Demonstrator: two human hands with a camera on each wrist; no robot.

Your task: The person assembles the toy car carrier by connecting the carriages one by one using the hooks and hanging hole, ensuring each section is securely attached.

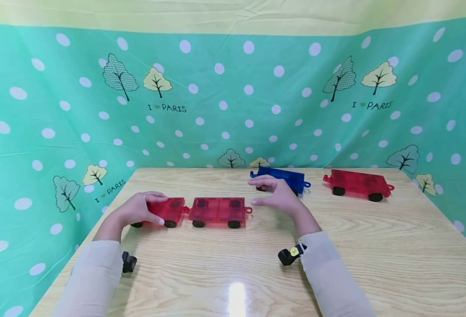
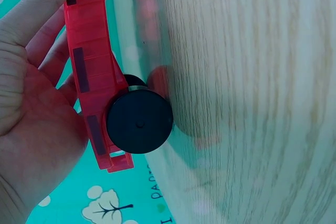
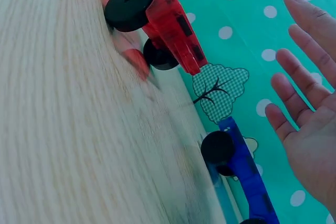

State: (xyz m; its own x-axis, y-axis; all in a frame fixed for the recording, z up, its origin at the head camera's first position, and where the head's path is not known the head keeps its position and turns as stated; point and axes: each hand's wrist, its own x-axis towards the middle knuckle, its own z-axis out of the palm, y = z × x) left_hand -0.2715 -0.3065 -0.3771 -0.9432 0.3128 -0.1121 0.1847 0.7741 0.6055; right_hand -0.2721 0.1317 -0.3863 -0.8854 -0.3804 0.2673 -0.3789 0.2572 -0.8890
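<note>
At the left of the head view, my left hand (image 1: 137, 209) grips a see-through red toy train wagon (image 1: 176, 208) with black wheels, thumb on its near side and fingers over the far side. A second red wagon (image 1: 218, 212) stands to its right, and their ends meet at a small coupling. My right hand (image 1: 280, 197) hovers right of that second wagon's ring, fingers apart and holding nothing. Behind the right hand stands a blue wagon (image 1: 294, 177), partly covered by it in the head view. The right wrist view shows the right palm (image 3: 315, 145) apart from both wagons.
Another red wagon (image 1: 359, 184) stands at the back right of the wooden table (image 1: 201, 268). A green dotted cloth (image 1: 201, 101) hangs behind the table and along its sides. Small black cameras sit at both wrists.
</note>
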